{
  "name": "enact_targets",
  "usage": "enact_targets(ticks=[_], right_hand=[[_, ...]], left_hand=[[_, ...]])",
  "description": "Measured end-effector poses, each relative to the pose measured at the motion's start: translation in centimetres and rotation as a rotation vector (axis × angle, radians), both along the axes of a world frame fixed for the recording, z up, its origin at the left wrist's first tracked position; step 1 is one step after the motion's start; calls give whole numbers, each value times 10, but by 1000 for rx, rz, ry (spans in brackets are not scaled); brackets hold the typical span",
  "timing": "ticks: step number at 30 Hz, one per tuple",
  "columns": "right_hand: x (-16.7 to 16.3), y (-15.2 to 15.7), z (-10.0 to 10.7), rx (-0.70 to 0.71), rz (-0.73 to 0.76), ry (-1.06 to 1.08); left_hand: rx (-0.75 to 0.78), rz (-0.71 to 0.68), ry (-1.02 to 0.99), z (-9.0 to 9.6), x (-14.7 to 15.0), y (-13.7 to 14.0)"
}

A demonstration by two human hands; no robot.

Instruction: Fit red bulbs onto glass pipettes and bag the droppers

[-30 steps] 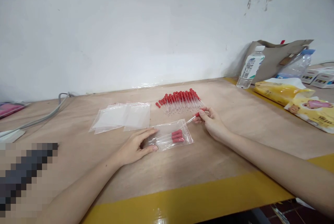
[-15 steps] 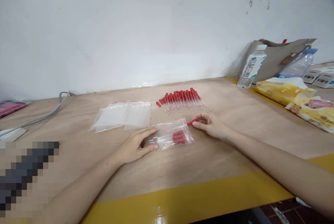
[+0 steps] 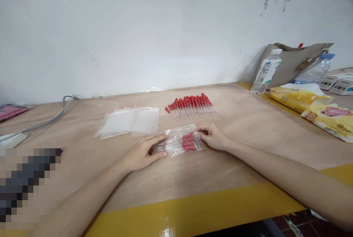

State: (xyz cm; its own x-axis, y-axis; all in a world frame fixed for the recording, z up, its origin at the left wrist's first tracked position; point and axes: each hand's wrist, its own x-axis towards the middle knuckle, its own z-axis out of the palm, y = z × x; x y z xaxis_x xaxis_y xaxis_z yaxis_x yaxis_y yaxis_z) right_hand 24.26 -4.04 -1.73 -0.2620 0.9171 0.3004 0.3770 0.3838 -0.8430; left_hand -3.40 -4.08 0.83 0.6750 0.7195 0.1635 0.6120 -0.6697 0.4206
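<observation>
A clear zip-lock bag lies flat in front of me, holding several droppers with red bulbs toward its right end. At the bag's left end rests my left hand, its fingers on the upper corner and its thumb at the lower one, steadying it. My right hand has its fingers closed at the bag's right edge, by the mouth; its fingertips are partly hidden. Just behind, a row of red-bulbed droppers lies on the table. Empty clear bags are spread out to the left of that row.
The brown-covered table has yellow tape along its front edge. At the right stand a water bottle, a grey-brown bag and yellow wipes packs. A grey cable crosses the far left.
My right hand has moved left to the bag's mouth. The dropper it held outside the bag now lies inside with the others. My left hand has stayed in place.
</observation>
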Motion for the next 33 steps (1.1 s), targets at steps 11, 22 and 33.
enact_targets(ticks=[11, 22, 33], right_hand=[[-1, 42, 21, 197, -326, -329], [-82, 105, 45, 96, -307, -766], [-84, 105, 52, 8, -313, -606]], left_hand=[[18, -42, -8, -2, 1, 2], [12, -70, -18, -2, -2, 2], [20, -67, -15, 0, -2, 0]])
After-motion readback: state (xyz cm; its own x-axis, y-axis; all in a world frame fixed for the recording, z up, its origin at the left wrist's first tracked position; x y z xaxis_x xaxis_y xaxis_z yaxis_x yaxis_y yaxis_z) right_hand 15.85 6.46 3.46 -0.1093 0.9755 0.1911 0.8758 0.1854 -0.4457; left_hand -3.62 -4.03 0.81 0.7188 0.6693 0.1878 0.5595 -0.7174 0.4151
